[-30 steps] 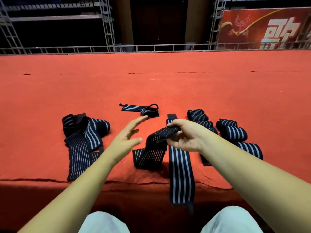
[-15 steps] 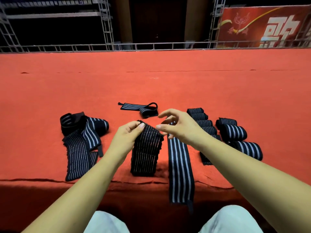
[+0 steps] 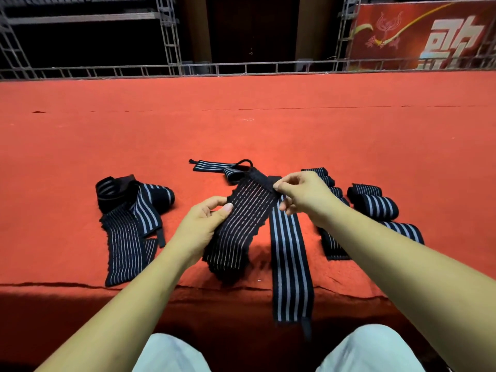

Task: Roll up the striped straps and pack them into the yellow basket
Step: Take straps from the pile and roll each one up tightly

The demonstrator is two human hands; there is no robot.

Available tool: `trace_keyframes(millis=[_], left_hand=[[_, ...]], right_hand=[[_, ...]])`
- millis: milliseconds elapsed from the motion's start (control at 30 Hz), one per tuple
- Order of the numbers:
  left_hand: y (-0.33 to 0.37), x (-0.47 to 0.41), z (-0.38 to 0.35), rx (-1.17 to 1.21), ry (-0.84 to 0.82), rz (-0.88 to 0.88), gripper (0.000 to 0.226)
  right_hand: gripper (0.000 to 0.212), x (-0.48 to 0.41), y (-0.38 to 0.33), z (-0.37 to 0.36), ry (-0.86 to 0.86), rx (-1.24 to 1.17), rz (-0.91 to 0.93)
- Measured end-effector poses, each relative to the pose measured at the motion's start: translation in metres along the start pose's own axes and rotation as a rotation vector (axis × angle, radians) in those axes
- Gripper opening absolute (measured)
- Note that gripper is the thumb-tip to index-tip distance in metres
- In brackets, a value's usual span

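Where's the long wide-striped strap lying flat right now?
Head view, right of centre: the wide-striped strap lies flat on the red carpet, between the held thin-striped strap and the rolled straps, its near end hanging over the front edge.

A wide red felt carpet [image 3: 241,124] is stretching across the raised floor, with its near edge wrinkling over a darker step and a thin seam running across it farther back. A low silver metal lattice railing [image 3: 241,69] is bordering the far side. Behind it, 2 upright silver lattice towers [image 3: 169,30] are flanking a dark brown doorway [image 3: 249,28]. A red banner with large white characters and a gold swirl [image 3: 429,36] is hanging at right.
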State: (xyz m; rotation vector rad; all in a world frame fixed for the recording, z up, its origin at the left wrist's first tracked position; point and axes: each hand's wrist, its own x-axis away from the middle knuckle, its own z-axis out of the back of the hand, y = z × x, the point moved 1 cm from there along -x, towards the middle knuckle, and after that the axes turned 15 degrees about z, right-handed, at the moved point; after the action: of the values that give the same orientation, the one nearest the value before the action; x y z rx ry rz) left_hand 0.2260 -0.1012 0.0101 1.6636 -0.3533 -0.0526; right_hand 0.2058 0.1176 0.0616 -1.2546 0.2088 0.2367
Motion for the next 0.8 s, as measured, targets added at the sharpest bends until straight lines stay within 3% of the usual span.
trace_keyframes(millis=[167, 367, 433, 500, 567, 733, 800], left_hand=[[-0.005, 0.002, -0.001, -0.001, -0.142, 0.243, 0.020], [-0.009, -0.002, 0.002, 0.157, -0.251, 0.291, 0.031], [-0.011, -0.005, 0.006, 0.098, -0.295, 0.308, 0.032], [-0.014, -0.008, 0.006, -0.001, -0.265, 0.339, 0.020], [-0.022, -0.012, 0.009, -0.011, -0.175, 0.353, 0.022], [-0.042, -0.024, 0.019, 0.288, -0.183, 0.352, 0.037], [-0.046, -0.027, 0.020, 0.265, -0.217, 0.339, 0.037]], right_hand=[[0.011, -0.019, -0.001, -0.003, 0.082, -0.173, -0.075], [0.017, -0.051, -0.001, -0.005, 0.223, -0.208, 0.030], [0.018, -0.063, 0.003, -0.006, 0.281, -0.198, 0.037], [0.019, -0.074, 0.012, -0.006, 0.337, -0.164, 0.023], [0.019, -0.083, 0.024, -0.006, 0.368, -0.112, 0.011], [0.020, -0.095, 0.050, -0.015, 0.364, -0.072, -0.024], [0.022, -0.100, 0.057, -0.019, 0.360, -0.071, -0.034]])
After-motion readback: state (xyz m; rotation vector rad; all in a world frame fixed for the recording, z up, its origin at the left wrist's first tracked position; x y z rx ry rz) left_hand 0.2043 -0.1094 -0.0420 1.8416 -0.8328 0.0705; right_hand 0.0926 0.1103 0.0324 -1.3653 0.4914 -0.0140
